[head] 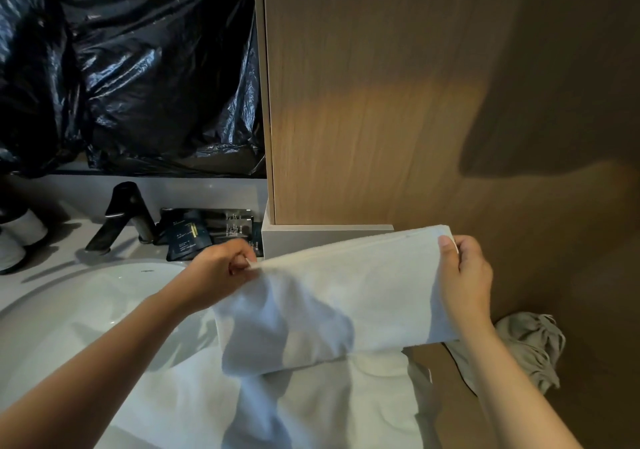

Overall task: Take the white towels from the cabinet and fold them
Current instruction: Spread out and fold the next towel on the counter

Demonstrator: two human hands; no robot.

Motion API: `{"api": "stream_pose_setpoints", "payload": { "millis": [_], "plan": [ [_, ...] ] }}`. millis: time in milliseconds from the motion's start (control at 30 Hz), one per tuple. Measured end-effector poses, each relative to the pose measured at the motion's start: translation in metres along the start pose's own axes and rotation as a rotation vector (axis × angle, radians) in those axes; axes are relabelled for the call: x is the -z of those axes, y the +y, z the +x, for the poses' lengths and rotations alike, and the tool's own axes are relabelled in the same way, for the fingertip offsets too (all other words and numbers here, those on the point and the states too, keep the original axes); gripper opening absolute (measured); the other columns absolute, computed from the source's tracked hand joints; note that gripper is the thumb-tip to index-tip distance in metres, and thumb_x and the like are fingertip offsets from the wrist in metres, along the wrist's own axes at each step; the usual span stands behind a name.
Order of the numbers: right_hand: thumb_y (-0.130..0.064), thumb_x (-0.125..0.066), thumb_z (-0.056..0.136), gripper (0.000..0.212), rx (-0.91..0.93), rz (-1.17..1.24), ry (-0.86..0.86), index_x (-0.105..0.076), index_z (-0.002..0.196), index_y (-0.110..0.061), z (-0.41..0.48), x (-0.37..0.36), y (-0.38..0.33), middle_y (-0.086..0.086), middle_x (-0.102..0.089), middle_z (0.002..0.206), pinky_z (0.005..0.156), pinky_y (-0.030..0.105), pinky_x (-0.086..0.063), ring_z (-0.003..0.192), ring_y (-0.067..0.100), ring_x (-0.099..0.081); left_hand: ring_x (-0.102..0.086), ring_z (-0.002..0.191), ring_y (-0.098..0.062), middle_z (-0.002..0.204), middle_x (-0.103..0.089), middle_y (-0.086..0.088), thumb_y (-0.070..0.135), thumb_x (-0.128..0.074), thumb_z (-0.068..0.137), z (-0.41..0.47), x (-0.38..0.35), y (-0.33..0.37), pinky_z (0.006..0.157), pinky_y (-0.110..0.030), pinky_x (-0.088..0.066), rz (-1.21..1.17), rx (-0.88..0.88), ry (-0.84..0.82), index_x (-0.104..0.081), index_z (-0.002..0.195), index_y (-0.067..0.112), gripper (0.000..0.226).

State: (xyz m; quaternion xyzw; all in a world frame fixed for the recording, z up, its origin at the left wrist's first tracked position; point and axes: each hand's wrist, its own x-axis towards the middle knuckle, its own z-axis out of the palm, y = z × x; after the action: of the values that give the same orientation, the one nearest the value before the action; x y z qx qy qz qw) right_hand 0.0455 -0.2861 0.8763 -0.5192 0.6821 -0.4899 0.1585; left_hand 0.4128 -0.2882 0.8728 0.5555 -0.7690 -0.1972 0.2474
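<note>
A white towel [349,292] hangs stretched between my two hands above the counter, doubled over so its lower edge droops. My left hand [221,268] pinches its upper left corner. My right hand [464,278] grips the upper right edge, thumb on the near side. More white towel cloth [311,407] lies spread below it, over the counter and the rim of the sink. The wooden cabinet [415,102] rises straight behind the held towel, its face shut.
A white sink basin [69,317] fills the lower left, with a black tap [124,216] behind it. Dark amenity sachets [207,230] lie by the tap, white cups [20,237] at far left. Black plastic sheeting [138,67] covers the wall. A grey cloth [526,348] is bunched at right.
</note>
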Motion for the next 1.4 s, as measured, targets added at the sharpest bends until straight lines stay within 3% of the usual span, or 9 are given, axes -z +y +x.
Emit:
{"api": "stream_pose_setpoints", "payload": {
  "millis": [133,333,567,733,900,1033,1133,1233,1400],
  "plan": [
    [-0.036,-0.043,0.102,0.022,0.011,0.035,0.039,-0.054,0.093,-0.018,0.001,0.005,-0.005,-0.006,-0.057,0.081,0.06,0.027,-0.041,0.073,0.008,-0.053,-0.044,0.064,-0.013,0.072,-0.053,-0.005,0.021,-0.059,0.093,0.008,0.01,0.002,0.062,-0.03,-0.035,0.136,0.051,-0.095,-0.054,0.074,0.008,0.024],
    [-0.034,-0.043,0.103,0.024,-0.015,0.062,0.049,-0.054,0.092,-0.016,-0.003,0.008,-0.005,-0.006,-0.055,0.079,0.059,0.025,-0.038,0.07,0.006,-0.05,-0.047,0.07,-0.006,0.078,-0.051,0.007,0.033,-0.051,0.097,0.004,0.015,0.01,0.059,-0.024,-0.034,0.089,0.122,-0.087,-0.043,0.079,0.029,0.02],
    [-0.035,-0.045,0.101,0.03,-0.086,-0.031,-0.016,-0.056,0.085,-0.013,0.002,0.011,0.016,0.001,-0.059,0.078,0.061,0.033,-0.042,0.073,0.017,-0.056,-0.049,0.054,0.0,0.061,-0.058,0.008,0.035,-0.069,0.086,0.013,0.032,0.011,0.053,-0.018,-0.041,-0.124,0.148,-0.104,-0.061,0.067,0.022,0.024],
    [-0.031,-0.044,0.103,0.032,-0.205,-0.197,-0.15,-0.053,0.086,-0.006,-0.008,-0.011,0.05,0.008,-0.059,0.075,0.065,0.037,-0.037,0.077,0.034,-0.057,-0.053,0.061,-0.011,0.068,-0.059,0.001,0.045,-0.074,0.079,0.018,-0.009,-0.01,0.058,-0.025,-0.042,0.081,0.235,-0.259,-0.061,0.064,0.024,0.029],
    [-0.028,-0.044,0.103,0.027,-0.271,-0.313,-0.17,-0.05,0.09,-0.006,-0.01,-0.025,0.078,0.024,-0.066,0.089,0.066,0.036,-0.034,0.084,0.039,-0.06,-0.049,0.053,-0.005,0.056,-0.055,0.007,0.044,-0.076,0.077,0.025,-0.049,-0.03,0.045,-0.013,-0.034,0.042,0.288,-0.16,-0.058,0.056,0.026,0.033],
    [-0.023,-0.047,0.102,0.025,-0.307,-0.335,-0.182,-0.056,0.098,0.0,-0.006,-0.036,0.086,0.027,-0.067,0.095,0.072,0.039,-0.039,0.092,0.043,-0.062,-0.057,0.071,-0.015,0.081,-0.062,0.0,0.03,-0.072,0.084,0.031,-0.062,-0.043,0.056,-0.012,-0.037,0.105,0.219,-0.145,-0.071,0.082,0.016,0.015],
    [-0.021,-0.05,0.1,0.031,-0.331,-0.383,-0.285,-0.056,0.12,0.003,-0.01,-0.046,0.084,0.027,-0.063,0.115,0.084,0.037,-0.042,0.11,0.041,-0.058,-0.059,0.084,-0.017,0.096,-0.061,0.001,0.031,-0.072,0.084,0.019,-0.067,-0.052,0.069,-0.024,-0.045,0.103,0.279,-0.076,-0.069,0.099,0.016,0.021],
    [-0.019,-0.053,0.098,0.046,-0.242,-0.457,-0.39,-0.045,0.139,0.0,-0.022,-0.057,0.072,0.024,-0.049,0.136,0.098,0.036,-0.04,0.126,0.038,-0.046,-0.058,0.089,-0.012,0.104,-0.06,0.005,0.037,-0.073,0.082,-0.005,-0.064,-0.055,0.075,-0.025,-0.047,0.069,0.374,0.022,-0.065,0.109,0.017,0.035],
    [-0.017,-0.056,0.098,0.03,-0.021,-0.301,-0.633,-0.06,0.126,-0.009,-0.042,-0.096,0.03,0.009,-0.058,0.129,0.098,0.023,-0.036,0.12,0.025,-0.054,-0.061,0.076,-0.01,0.089,-0.064,0.001,0.041,-0.075,0.079,-0.053,-0.051,-0.043,0.066,-0.026,-0.045,0.008,0.555,0.097,-0.066,0.099,0.014,0.035]
  ]
}}
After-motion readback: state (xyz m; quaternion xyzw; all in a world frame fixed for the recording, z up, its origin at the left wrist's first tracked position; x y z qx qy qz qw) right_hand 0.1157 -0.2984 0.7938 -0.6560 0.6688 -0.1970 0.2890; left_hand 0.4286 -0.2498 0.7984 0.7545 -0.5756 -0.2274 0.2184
